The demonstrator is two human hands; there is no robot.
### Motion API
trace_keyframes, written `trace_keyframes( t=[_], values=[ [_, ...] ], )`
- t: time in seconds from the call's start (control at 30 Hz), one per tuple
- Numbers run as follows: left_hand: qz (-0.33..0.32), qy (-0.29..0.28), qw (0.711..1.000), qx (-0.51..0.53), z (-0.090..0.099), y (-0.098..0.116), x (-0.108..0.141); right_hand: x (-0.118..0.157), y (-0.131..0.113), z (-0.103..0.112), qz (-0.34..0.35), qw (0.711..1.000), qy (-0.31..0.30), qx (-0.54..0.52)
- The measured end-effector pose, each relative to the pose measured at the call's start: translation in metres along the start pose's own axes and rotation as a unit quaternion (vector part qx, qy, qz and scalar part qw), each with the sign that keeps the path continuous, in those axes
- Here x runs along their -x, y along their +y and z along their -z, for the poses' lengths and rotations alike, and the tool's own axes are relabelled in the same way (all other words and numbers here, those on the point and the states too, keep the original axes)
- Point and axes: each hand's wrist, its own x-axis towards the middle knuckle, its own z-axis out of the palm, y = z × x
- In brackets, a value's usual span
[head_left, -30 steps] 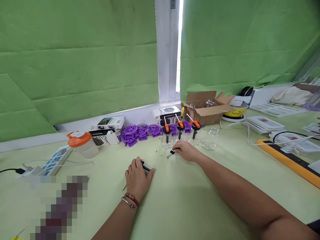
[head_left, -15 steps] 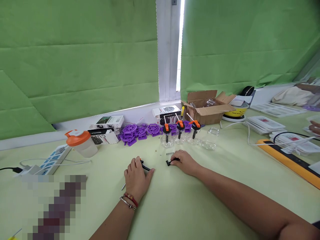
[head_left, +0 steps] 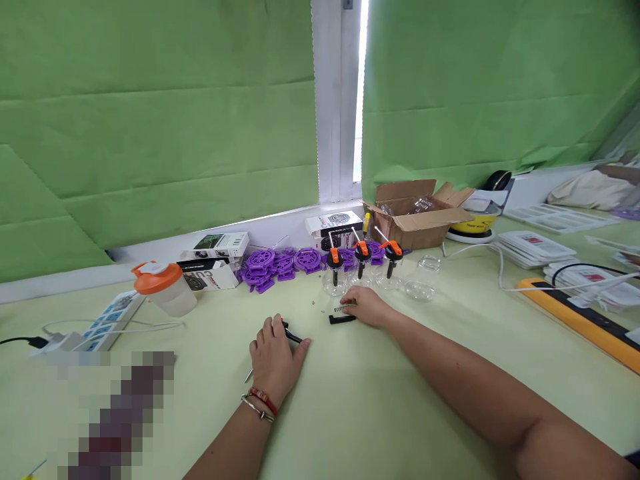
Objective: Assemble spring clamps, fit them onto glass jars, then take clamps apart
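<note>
My left hand (head_left: 277,353) lies palm down on the table, its fingers curled over a black-and-orange piece (head_left: 293,335) that is mostly hidden. A thin metal rod (head_left: 249,375) sticks out beneath the hand. My right hand (head_left: 366,306) has its fingertips on a small coil spring (head_left: 340,309), apparently pinching one end. Just in front of those fingers, a slim black part (head_left: 341,319) with a raised end lies on the table. Tiny crumb-like bits are scattered left of the spring. Behind it stand three clear containers (head_left: 334,287) with black-and-orange tops (head_left: 335,257).
Purple plastic wheels (head_left: 261,261) are piled by printed boxes (head_left: 216,275). At left are an orange-lidded shaker (head_left: 173,293) and a power strip (head_left: 113,317). An open carton (head_left: 425,223) sits at the back. A yellow-and-black bar (head_left: 580,323) and white card stacks (head_left: 537,248) occupy the right.
My right hand has let go of the black part, now lying on the table, and moved slightly up to the spring. My left hand has stayed in place.
</note>
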Motion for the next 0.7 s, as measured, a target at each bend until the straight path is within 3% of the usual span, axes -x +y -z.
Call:
trace_keyframes(
  t=[0.23, 0.7],
  values=[
    [0.0, -0.003, 1.0, -0.004, 0.002, 0.001, -0.001, -0.007, -0.008, -0.006, 0.017, 1.0, -0.009, -0.021],
    [0.002, -0.018, 1.0, 0.002, 0.001, 0.001, -0.002, 0.0, -0.01, -0.021, -0.004, 0.985, 0.032, -0.167]
  ],
)
